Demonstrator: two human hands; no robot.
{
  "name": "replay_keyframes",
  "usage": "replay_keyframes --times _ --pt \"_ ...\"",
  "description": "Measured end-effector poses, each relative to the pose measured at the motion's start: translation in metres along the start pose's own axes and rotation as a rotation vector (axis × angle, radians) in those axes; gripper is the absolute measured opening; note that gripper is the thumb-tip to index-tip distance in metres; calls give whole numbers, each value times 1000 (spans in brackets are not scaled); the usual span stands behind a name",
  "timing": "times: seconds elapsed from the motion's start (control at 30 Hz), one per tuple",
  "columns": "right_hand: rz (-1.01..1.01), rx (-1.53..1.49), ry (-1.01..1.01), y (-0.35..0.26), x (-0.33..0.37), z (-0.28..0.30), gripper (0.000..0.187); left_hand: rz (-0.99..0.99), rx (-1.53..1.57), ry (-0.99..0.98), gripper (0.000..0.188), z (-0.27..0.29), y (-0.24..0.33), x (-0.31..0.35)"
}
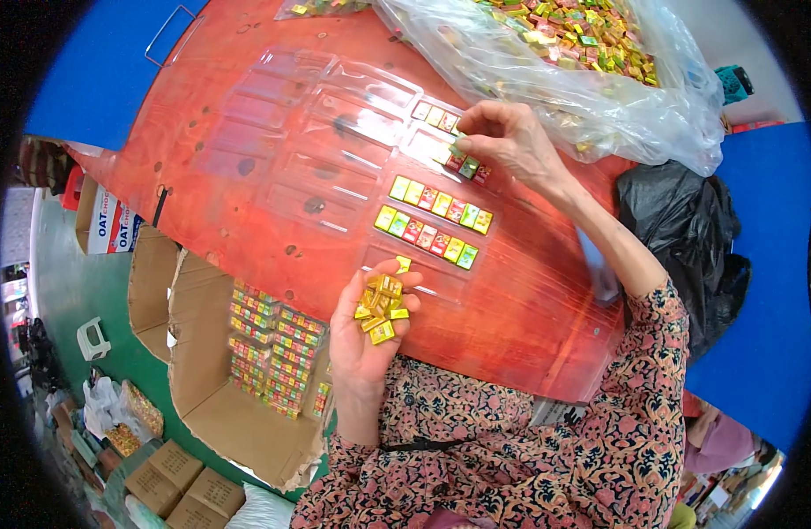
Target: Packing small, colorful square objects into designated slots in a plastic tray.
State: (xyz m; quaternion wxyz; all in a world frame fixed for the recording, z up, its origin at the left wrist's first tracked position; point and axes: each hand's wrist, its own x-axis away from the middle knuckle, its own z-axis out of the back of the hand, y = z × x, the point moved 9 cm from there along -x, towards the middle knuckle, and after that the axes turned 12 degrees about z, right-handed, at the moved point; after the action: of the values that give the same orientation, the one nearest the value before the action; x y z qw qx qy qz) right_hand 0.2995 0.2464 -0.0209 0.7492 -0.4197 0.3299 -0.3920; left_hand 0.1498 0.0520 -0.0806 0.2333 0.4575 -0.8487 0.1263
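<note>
My left hand is palm up with fingers curled around a small heap of yellow wrapped candies. Over the clear plastic tray, my right hand pinches a small wrapped candy, mostly hidden by its fingertips. Below that hand, a partly filled row holds red and green pieces; a paler row lies just beyond it. Two longer rows of mixed yellow, red and green candies, the upper row and the lower row, fill nearby slots. One loose yellow piece lies by my left fingertips.
A large clear plastic bag heaped with wrapped candies stands at the far right of the red table. Black plastic bag hangs at the right. Left of me, an open cardboard box contains filled trays.
</note>
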Motion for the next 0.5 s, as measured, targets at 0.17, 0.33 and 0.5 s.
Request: replay_keyframes --times 0.17,0.33,0.5 --pt "87 49 30 1 -15 -21 15 -16 -6 -6 41 2 4 3" --pt "174 111 52 -1 -25 -29 14 -16 10 -22 41 9 8 3" --pt "61 49 54 14 -25 -33 12 1 56 -15 40 8 5 1"
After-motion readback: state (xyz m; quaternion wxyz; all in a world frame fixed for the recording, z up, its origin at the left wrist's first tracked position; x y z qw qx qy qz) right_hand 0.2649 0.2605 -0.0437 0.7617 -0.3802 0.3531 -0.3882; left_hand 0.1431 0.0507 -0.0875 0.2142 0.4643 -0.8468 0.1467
